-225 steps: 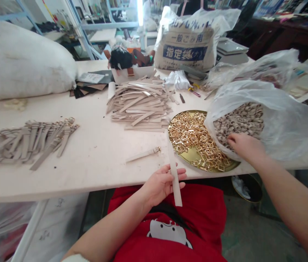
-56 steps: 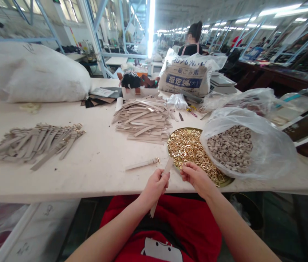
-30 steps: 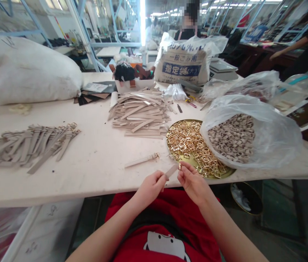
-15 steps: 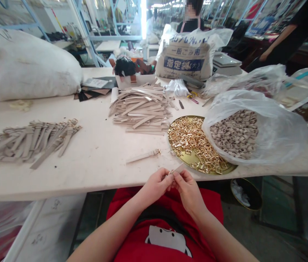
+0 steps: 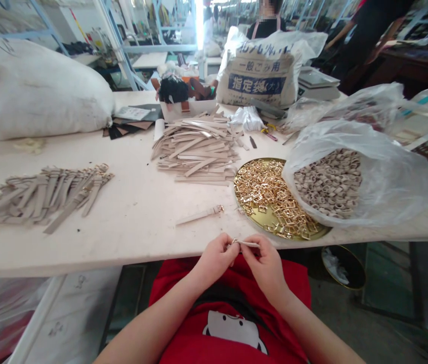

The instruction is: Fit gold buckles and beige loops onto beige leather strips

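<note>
Our left hand (image 5: 214, 259) and right hand (image 5: 265, 268) clench a pale strap (image 5: 250, 244) in their fingers, its long axis running 9-to-3 o'clock, gold buckle (image 5: 233, 241) toward the left hand.

The sack (image 5: 259, 71) standing at the top centre of the frame, behind the table, carries printed Japanese: "一般ごみ用" across its middle and, below that, "指定袋(大)" on a blue band. A further printed line above them disappears into the folds and cannot be read. The white sack (image 5: 35, 86) at upper left bears only faint, illegible marks.
</note>
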A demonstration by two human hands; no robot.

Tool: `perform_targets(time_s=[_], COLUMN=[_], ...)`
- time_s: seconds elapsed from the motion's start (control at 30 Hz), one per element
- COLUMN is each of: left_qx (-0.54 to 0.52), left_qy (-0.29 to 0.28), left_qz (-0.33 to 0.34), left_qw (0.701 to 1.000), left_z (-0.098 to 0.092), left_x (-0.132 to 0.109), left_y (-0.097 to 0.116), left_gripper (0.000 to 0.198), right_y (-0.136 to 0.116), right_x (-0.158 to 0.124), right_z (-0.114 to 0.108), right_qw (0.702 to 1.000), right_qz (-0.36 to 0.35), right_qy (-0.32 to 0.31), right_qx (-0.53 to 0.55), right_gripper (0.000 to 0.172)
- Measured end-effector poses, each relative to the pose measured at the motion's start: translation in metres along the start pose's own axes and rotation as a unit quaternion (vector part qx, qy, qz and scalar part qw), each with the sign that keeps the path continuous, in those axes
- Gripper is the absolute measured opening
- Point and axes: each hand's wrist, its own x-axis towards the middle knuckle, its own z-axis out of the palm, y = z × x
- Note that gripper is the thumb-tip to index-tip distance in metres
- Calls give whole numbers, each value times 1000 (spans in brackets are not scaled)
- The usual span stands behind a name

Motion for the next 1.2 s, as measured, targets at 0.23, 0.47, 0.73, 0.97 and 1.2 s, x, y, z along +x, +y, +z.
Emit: perform_targets(time_s=[0.23, 0.47, 0.73, 0.97, 1.2], left_qx=[76, 30, 58, 84, 102], left_qy=[-26, -70, -27, -35, 3], left_qz=[12, 6, -14, 2, 54], left_qw=[997, 997, 998, 996, 993], left_z=[-8, -1, 3, 5, 6], left_x=[5, 18, 24, 18, 13], left_y=[-1, 3, -1, 2, 21], left_gripper=[32, 30, 32, 32, 30], right_y=[-2, -10, 5, 31, -10], right_x=[9, 22, 147, 168, 108], right_z=[-3, -36, -164, -169, -139], right_qw=[981, 974, 904, 903, 991], right_qz=[95, -2, 5, 21, 25], right_qy=[-121, -228, 82, 92, -3], right_qx=[119, 9, -419, -419, -128], right_gripper=[18, 18, 15, 12, 23])
